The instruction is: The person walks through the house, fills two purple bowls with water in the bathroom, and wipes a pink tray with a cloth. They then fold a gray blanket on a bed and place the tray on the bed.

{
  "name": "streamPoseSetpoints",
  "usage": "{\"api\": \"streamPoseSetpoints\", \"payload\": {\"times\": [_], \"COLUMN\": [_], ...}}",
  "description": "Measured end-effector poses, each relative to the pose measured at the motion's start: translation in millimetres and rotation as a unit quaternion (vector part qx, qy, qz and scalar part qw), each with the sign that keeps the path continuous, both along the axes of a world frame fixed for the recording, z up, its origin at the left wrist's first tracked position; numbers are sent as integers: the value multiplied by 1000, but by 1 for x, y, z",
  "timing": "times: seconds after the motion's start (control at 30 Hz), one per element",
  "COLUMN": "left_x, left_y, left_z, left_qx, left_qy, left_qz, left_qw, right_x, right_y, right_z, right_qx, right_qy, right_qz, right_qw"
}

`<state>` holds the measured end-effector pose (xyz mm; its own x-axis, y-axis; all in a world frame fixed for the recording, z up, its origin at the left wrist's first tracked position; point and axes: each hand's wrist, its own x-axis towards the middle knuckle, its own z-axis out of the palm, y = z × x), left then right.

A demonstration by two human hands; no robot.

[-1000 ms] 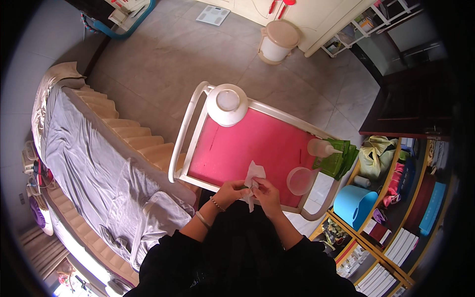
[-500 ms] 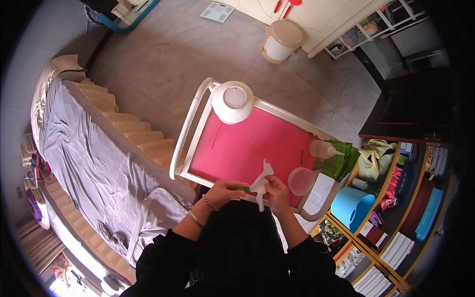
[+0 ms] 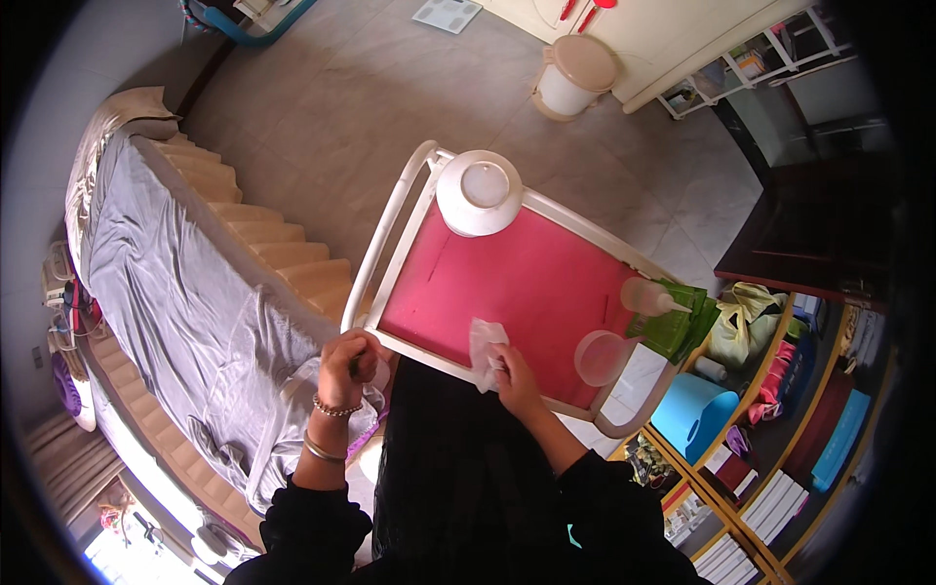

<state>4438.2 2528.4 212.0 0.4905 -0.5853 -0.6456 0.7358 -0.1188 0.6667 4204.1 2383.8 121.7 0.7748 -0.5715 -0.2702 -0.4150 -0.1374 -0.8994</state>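
Observation:
My right hand [image 3: 516, 380] pinches a thin, crumpled white tissue [image 3: 485, 353] over the near edge of a cart [image 3: 507, 278] with a pink top and white frame. My left hand [image 3: 349, 369] is curled closed beside the cart's near left corner; whatever lies inside its fingers is hidden. At the cart's right end, close to my right hand, stands a clear round plastic cup [image 3: 602, 358]. Behind it are a translucent squeeze bottle [image 3: 647, 296] with a pointed nozzle and several green packets [image 3: 673, 336]. A white bowl [image 3: 479, 193] sits upside down at the far left corner.
Left of the cart, a bed or couch [image 3: 185, 263] lies under a grey sheet. A shelf unit on the right holds a blue bucket [image 3: 694, 414], a plastic bag [image 3: 746, 327] and books. Farther off are a lidded bin [image 3: 575, 78] and a bathroom scale [image 3: 447, 14].
My left hand has moved away left from the tissue, and the green thing at its fingers no longer shows. My right hand has shifted left with the tissue. The whole view has turned slightly.

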Motion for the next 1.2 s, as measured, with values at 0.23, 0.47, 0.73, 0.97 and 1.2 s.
{"api": "streamPoseSetpoints", "payload": {"times": [0.23,0.47,0.73,0.97,1.2], "left_x": [-24,-53,-41,-34,-28], "left_y": [11,18,18,21,25], "left_z": [-14,-34,-37,-34,-29], "left_qx": [46,80,111,99,129], "left_qy": [29,72,46,66,-80], "left_qz": [-93,-109,-77,-42,110], "left_qw": [994,988,990,992,982], "right_x": [23,22,25,-27,-9], "right_y": [-7,-14,-25,-45,-30], "right_z": [5,-13,-21,-8,-1], "right_qx": [-223,-313,-60,275,-299], "right_qy": [33,-16,18,79,102], "right_qz": [118,167,-51,-232,-130], "right_qw": [967,935,997,930,940]}}
